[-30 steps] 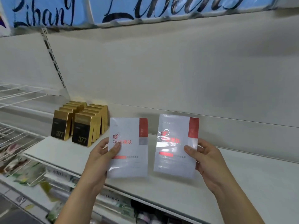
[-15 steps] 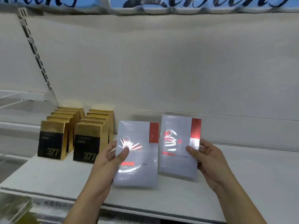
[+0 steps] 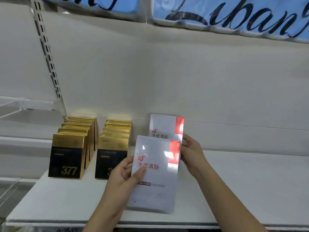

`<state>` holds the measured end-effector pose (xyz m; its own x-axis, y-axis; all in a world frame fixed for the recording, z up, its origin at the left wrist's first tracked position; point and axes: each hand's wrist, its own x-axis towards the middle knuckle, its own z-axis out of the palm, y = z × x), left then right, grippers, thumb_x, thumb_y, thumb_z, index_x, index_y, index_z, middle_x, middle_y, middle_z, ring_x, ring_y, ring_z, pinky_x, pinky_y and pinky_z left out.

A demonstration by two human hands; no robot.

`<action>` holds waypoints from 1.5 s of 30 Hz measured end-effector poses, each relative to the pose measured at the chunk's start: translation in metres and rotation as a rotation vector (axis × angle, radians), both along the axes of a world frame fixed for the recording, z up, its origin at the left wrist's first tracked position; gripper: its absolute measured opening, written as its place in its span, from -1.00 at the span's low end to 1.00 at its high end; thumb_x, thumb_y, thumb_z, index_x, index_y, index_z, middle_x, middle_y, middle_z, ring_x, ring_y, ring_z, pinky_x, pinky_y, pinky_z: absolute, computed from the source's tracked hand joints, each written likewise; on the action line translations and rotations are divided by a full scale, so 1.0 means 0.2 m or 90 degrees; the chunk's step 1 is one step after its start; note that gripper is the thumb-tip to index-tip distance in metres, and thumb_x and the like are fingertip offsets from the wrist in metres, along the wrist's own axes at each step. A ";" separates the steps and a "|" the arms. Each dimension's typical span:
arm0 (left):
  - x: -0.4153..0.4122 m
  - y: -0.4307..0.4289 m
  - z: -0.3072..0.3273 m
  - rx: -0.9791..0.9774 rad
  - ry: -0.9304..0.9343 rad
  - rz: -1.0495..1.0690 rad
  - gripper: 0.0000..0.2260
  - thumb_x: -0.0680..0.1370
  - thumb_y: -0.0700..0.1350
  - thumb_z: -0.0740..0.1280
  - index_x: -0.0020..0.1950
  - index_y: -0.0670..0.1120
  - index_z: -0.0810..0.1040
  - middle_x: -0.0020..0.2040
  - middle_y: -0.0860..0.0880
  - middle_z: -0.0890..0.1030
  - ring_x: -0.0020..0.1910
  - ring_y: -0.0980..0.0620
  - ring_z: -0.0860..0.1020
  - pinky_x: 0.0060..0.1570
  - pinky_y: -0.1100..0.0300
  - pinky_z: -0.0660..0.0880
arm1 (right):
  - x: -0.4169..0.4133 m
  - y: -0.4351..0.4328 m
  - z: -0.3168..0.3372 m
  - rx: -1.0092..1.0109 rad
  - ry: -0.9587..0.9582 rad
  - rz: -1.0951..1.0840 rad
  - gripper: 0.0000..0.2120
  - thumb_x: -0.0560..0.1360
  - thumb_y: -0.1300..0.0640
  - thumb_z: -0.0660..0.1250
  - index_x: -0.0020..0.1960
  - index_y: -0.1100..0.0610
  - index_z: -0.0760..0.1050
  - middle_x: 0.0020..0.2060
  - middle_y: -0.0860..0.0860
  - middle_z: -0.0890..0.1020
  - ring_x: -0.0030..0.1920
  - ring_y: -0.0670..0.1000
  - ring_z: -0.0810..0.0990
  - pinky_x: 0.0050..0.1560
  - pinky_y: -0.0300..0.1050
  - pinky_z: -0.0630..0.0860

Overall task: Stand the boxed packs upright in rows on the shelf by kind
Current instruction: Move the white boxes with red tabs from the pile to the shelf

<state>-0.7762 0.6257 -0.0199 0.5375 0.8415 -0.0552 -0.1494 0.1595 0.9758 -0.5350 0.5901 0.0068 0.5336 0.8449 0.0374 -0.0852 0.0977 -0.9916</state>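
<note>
- While both white packs face the camera, front pack (image 3: 155, 178) overlaps the lower part of rear pack (image 3: 164, 126); the two are offset, rear one up and slightly right.
- Both packs: white face, red block at top right, red Chinese print, glossy wrap with glare.
- Front pack is roughly upright, leaning a little, low over the front part of the shelf (image 3: 250, 190). Cannot tell if its bottom edge touches the board.
- Rear pack stands straight near the back panel (image 3: 167, 72); its bottom is hidden, so contact with the shelf is unclear.
- Left hand (image 3: 123, 178) grips front pack at its left edge: thumb across the printed face, fingers tucked behind.
- Right hand (image 3: 192, 153) is curled round the lower right corner of rear pack, fingertips on its edge. It sits just beside front pack's right edge; touching there or not, cannot tell.
- Gold boxes (image 3: 66, 158) stand just left of the packs in two rows running front to back, several deep, all upright. Front ones have a gold top, black lower face and "377".
- Front box of the right-hand row is partly covered by the left hand.
- Shelf right of the packs is bare white board.
- Slotted upright (image 3: 48, 56) runs up the back panel above the gold boxes.
- Wire shelf (image 3: 16, 106) shows at far left, in the next bay.
- Blue sign (image 3: 234, 15) with dark script lettering spans the top.
</note>
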 end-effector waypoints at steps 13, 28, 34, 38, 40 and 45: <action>-0.04 0.02 -0.03 0.021 -0.004 -0.023 -0.47 0.35 0.09 0.52 0.28 0.03 0.53 0.08 0.02 0.76 0.02 -0.05 0.75 -0.14 0.05 0.69 | -0.12 0.16 -0.02 -0.005 0.045 -0.035 -0.50 0.16 0.10 0.52 0.09 0.14 0.65 -0.12 0.09 0.71 -0.20 0.09 0.67 -0.11 -0.07 0.59; 0.15 -0.02 0.06 0.070 -0.014 0.044 -0.57 0.38 0.05 0.49 0.23 0.16 0.55 0.06 0.18 0.74 0.01 0.13 0.72 -0.21 0.21 0.66 | -0.15 -0.31 -0.01 0.007 -0.074 0.081 -0.66 0.58 0.31 0.38 0.30 0.05 0.59 0.08 0.10 0.75 0.08 0.15 0.74 0.00 -0.05 0.68; 0.09 -0.07 0.11 0.126 -0.015 0.115 -0.50 0.31 0.13 0.52 0.21 0.31 0.49 0.18 0.31 0.62 0.14 0.36 0.60 -0.08 0.44 0.58 | -0.07 -0.13 -0.02 -0.010 -0.102 0.014 -0.67 0.57 0.35 0.38 0.26 0.06 0.60 0.01 0.04 0.77 0.02 0.09 0.76 -0.01 0.01 0.70; 0.08 -0.12 0.11 0.140 0.010 0.106 -0.51 0.31 0.13 0.50 0.21 0.27 0.50 0.22 0.25 0.63 0.19 0.33 0.60 0.26 0.27 0.53 | -0.10 0.01 -0.04 -0.045 -0.105 -0.014 -0.69 0.55 0.34 0.41 0.26 0.11 0.60 -0.05 -0.01 0.78 -0.05 0.03 0.77 -0.13 -0.11 0.69; 0.08 -0.14 0.10 0.136 0.011 0.102 -0.49 0.33 0.08 0.51 0.26 0.22 0.51 0.21 0.22 0.65 0.18 0.35 0.60 0.28 0.28 0.52 | -0.11 0.05 -0.05 -0.048 -0.151 -0.043 -0.70 0.54 0.32 0.42 0.22 0.08 0.62 -0.08 -0.02 0.78 -0.07 0.04 0.76 -0.10 -0.07 0.68; 0.07 -0.16 0.06 0.123 0.026 0.094 -0.47 0.33 0.09 0.51 0.29 0.20 0.50 0.19 0.20 0.65 0.15 0.37 0.60 0.05 0.47 0.53 | -0.12 0.06 -0.04 -0.055 -0.344 -0.148 -0.73 0.43 0.21 0.55 0.05 -0.06 0.65 -0.15 -0.16 0.71 -0.19 -0.20 0.66 -0.20 -0.39 0.50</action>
<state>-0.7624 0.5943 -0.0084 0.4089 0.9076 0.0957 -0.1167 -0.0520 0.9918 -0.5581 0.6029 -0.0013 0.6288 0.7206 0.2920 0.4480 -0.0289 -0.8935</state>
